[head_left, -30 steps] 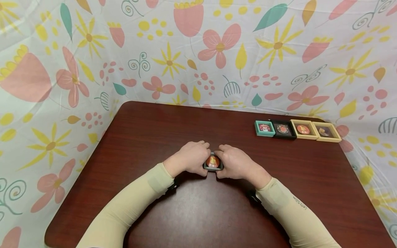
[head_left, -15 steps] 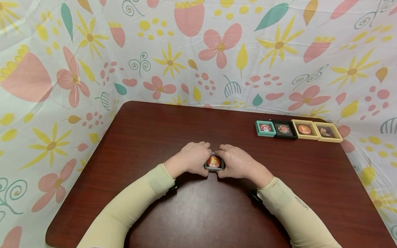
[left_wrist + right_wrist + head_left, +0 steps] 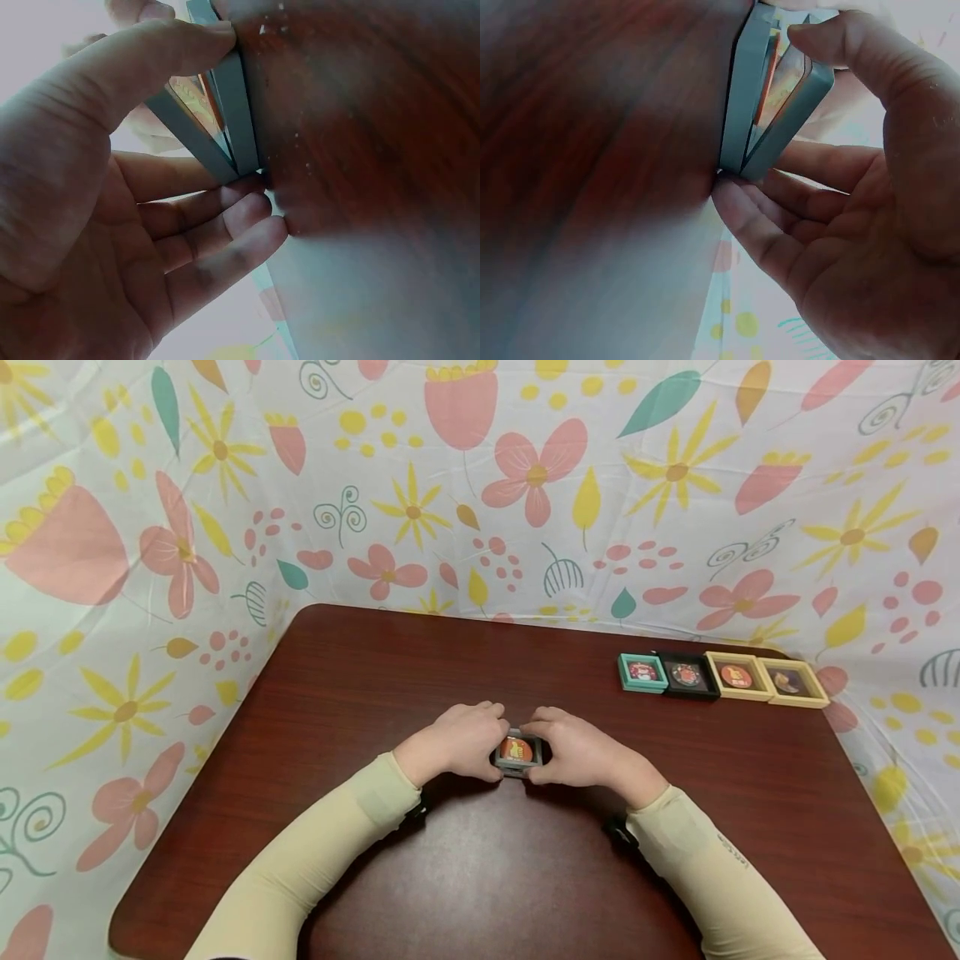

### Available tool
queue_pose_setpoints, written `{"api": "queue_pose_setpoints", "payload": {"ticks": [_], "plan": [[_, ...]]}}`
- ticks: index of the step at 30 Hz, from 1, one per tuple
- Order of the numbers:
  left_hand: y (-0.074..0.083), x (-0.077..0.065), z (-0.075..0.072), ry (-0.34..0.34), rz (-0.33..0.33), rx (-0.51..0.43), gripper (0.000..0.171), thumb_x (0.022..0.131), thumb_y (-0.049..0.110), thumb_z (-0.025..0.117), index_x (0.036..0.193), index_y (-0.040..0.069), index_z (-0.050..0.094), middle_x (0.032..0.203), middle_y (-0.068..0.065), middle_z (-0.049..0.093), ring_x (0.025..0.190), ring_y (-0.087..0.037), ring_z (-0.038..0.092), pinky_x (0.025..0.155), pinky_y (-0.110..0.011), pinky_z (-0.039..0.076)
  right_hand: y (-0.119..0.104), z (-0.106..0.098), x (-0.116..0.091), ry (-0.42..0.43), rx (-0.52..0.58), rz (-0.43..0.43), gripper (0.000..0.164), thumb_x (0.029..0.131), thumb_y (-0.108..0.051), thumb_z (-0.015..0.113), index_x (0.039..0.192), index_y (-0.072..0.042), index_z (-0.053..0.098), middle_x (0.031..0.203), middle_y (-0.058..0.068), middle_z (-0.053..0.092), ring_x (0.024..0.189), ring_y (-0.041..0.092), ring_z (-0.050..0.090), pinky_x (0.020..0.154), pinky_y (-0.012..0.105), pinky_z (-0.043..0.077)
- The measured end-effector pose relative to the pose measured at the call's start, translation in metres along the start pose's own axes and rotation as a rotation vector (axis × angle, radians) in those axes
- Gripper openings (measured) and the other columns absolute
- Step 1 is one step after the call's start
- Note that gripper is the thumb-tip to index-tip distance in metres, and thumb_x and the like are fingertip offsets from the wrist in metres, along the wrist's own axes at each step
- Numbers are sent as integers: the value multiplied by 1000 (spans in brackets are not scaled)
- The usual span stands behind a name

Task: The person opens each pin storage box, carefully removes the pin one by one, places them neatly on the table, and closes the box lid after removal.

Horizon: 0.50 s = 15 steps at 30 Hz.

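Between my hands, on the table, a small grey square display frame (image 3: 519, 766) shows a round orange-red disc (image 3: 517, 749) with a yellow figure. In both wrist views its two halves stand apart in a V, joined at the side far from me and parted at the near side, with the disc's edge between them. My left hand (image 3: 467, 739) holds the left side, thumb at the lower half (image 3: 241, 112) and fingers behind. My right hand (image 3: 579, 747) grips the right side, its thumb against the raised upper half (image 3: 789, 120).
At the back right stand a teal display frame (image 3: 643, 685), a black one (image 3: 687, 693) and two cream ones (image 3: 738, 695), side by side in a row. The dark red-brown table (image 3: 420, 668) ends at a flower-patterned cloth (image 3: 450, 468) behind and at the sides.
The near side of the frame's upper half has risen away from the lower half. My right thumb has shifted slightly up with it, while the left hand has barely moved.
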<state>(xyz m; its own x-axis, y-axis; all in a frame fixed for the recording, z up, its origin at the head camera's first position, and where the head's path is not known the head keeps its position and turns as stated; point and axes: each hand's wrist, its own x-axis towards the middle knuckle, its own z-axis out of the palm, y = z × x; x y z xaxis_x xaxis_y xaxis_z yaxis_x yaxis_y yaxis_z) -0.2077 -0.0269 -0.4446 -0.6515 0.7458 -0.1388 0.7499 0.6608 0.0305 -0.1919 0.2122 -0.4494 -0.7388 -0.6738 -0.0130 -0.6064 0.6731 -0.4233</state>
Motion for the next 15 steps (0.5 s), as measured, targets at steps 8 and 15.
{"api": "queue_pose_setpoints", "payload": {"ticks": [8,15], "plan": [[-5,0,0,-25,4,-73,60,85,60,93,123,16,74,111,2,57,100,-17,56,81,-37,56,16,0,0,27,127,-25,56,91,-24,86,140,-1,76,118,3,58,106,19,51,84,36,50],[-6,0,-1,-11,18,-85,73,85,59,94,138,16,70,118,1,59,107,-18,57,86,-39,57,23,-7,0,15,231,3,45,100,-29,81,136,-3,78,119,2,66,99,19,64,86,41,57]]}}
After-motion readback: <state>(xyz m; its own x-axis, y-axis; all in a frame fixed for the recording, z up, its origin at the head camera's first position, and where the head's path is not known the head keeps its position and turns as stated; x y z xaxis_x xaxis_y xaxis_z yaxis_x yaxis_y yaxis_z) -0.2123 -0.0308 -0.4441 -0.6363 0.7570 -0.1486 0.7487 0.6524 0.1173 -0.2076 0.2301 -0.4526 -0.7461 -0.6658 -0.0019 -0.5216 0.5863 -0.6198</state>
